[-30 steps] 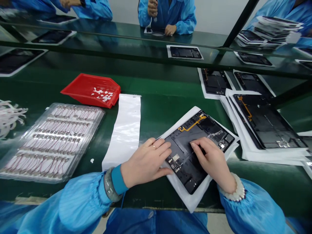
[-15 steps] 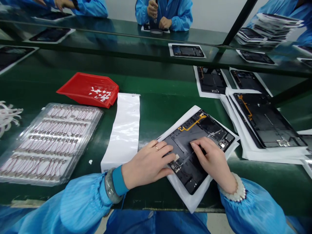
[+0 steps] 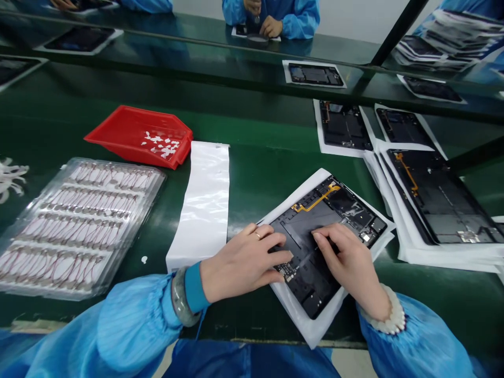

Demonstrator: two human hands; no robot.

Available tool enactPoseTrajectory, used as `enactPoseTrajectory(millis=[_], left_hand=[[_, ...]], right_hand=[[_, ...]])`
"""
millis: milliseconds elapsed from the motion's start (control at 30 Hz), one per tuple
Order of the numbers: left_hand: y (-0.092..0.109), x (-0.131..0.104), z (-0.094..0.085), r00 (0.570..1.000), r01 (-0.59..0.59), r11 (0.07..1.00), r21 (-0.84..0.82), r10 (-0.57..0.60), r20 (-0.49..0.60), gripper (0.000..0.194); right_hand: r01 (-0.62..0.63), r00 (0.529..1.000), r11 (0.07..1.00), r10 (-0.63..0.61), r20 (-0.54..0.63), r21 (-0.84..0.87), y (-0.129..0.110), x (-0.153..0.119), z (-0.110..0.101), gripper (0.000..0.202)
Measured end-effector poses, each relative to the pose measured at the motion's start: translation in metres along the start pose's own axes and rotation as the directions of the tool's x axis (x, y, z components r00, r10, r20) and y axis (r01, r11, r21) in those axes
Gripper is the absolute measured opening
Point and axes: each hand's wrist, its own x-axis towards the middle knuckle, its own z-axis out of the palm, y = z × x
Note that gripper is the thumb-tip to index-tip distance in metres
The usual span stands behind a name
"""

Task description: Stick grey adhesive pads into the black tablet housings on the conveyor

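Observation:
An opened tablet housing (image 3: 315,231) lies at an angle on a white foam sheet (image 3: 311,336) in front of me. An orange ribbon cable (image 3: 315,202) runs along its upper part. My left hand (image 3: 248,260) reaches over the housing's left edge, fingers apart, fingertips beside a small circuit board (image 3: 286,271). Over the middle of the housing, my right hand (image 3: 348,257) is closed in a pinch of thumb and forefinger. Whatever is between those fingertips is too small or hidden to make out.
At left stand a clear tray (image 3: 82,226) of small wired parts and a red bin (image 3: 134,134) with white bits. A white strip (image 3: 205,210) lies left of the housing. More housings (image 3: 444,194) are stacked at right. Beyond the shelf, a co-worker's hands (image 3: 271,25) work.
The camera view has shifted a little. My left fingertips now cover a small pale piece that showed beside them on the housing. My right hand keeps its pinch at the same spot.

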Motion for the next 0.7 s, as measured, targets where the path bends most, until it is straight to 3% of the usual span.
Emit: enactPoseTrajectory(millis=[200,333,500,633,700], left_hand=[[0.001,0.003,-0.002,0.999,0.017,0.999,-0.048,-0.015,0.030,0.025],[0.002,0.001,-0.001,0.999,0.039,0.995,-0.096,-0.039,0.004,0.034],[0.005,-0.004,0.000,1.000,0.003,1.000,0.030,-0.003,-0.006,0.041],[0.006,-0.008,0.004,0.998,0.027,0.999,-0.017,-0.028,-0.052,0.059],[0.005,-0.008,0.006,0.994,0.037,0.998,-0.046,-0.042,-0.097,0.063]], right_hand=[[-0.011,1.000,1.000,0.010,0.014,0.014,0.000,0.001,-0.002,0.018],[-0.017,1.000,0.999,0.016,0.026,0.033,0.000,0.000,0.000,0.019],[-0.037,0.996,0.996,0.030,0.081,0.087,0.001,0.000,-0.007,0.024],[-0.027,0.927,0.994,-0.017,0.374,0.110,0.022,0.040,-0.044,0.027],[-0.049,0.936,0.999,0.044,0.349,0.007,0.044,0.081,-0.066,0.031]])
